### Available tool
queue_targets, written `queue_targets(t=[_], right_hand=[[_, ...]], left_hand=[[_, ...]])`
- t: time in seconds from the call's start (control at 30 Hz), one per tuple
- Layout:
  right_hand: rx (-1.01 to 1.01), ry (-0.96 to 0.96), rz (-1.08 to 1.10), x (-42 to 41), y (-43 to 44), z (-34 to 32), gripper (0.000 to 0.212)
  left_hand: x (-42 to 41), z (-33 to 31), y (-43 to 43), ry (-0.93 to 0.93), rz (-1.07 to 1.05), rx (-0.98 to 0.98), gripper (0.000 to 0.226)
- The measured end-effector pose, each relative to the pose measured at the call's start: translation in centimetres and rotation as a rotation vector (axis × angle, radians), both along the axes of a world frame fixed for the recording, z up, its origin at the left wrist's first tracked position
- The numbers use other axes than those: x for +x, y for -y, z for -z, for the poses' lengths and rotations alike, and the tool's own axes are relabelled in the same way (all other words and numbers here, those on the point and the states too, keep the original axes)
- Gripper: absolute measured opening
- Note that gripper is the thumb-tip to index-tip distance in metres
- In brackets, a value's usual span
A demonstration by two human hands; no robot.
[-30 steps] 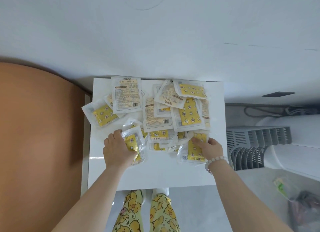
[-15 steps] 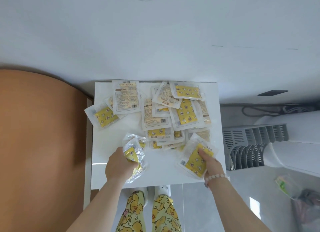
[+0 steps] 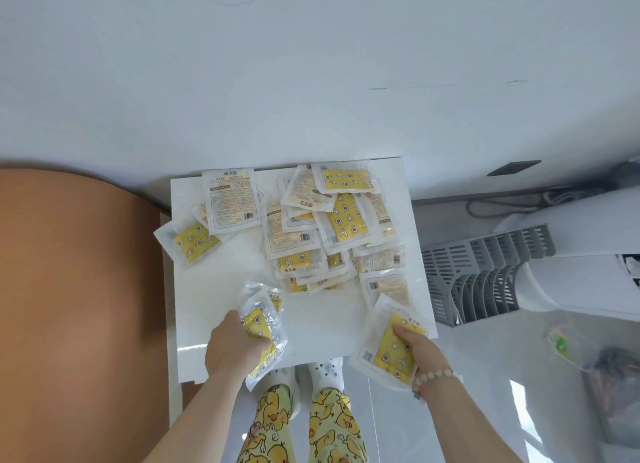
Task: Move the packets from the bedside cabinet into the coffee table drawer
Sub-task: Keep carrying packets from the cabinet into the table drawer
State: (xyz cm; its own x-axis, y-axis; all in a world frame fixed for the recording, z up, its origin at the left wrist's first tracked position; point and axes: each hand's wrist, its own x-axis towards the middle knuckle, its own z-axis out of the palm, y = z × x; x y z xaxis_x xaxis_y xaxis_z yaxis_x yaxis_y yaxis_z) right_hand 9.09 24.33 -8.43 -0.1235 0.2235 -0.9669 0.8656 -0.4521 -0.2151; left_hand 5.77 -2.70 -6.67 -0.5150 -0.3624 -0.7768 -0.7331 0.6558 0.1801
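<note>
Step in hand: lifting a first load off the bedside cabinet.

Grip: left hand, lower centre of frame, has its fingers curled round a bunch of packets. How many are in the bunch is unclear, as the crinkled film hides the edges. Right hand, lower right, pinches one flat packet, thumb on top, past the cabinet's near right corner.

To do it well (judgement): the film looks slick, so clamp the bunch across its middle, not its edge. Keep both loads level. Lift clear of the cabinet edge before turning away. The coffee table drawer is not in view, so expect a carry.

Remaining: main pile lies overlapped across the upper right of the white top. A few more packets sit apart at its upper left. Most of the task is still ahead.

Look of packets: clear pouches with white borders. Some show a yellow insert with a small duck and star print, others a pale printed back with a barcode. They look thin and floppy, and likely to slide on one another
</note>
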Motion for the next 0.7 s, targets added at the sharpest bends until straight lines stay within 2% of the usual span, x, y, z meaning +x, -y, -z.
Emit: queue_targets(t=[0.4, 0.63, 0.7], right_hand=[[-0.104, -0.095, -0.002, -0.1, -0.1, -3.9, 0.034], [-0.07, -0.214, 0.0, -3.0, -1.4, -10.7, 0.036], [-0.067, -0.254, 0.007, -3.9, -2.1, -13.1, 0.036]], left_hand=[[1.0, -3.2, -1.0, -0.008, 0.081, 0.058, 0.039], [-3.9, -10.3, -2.0, -0.13, 0.255, 0.195, 0.043], [-5.7, -13.2, -3.0, -0.188, 0.28, 0.24, 0.037]])
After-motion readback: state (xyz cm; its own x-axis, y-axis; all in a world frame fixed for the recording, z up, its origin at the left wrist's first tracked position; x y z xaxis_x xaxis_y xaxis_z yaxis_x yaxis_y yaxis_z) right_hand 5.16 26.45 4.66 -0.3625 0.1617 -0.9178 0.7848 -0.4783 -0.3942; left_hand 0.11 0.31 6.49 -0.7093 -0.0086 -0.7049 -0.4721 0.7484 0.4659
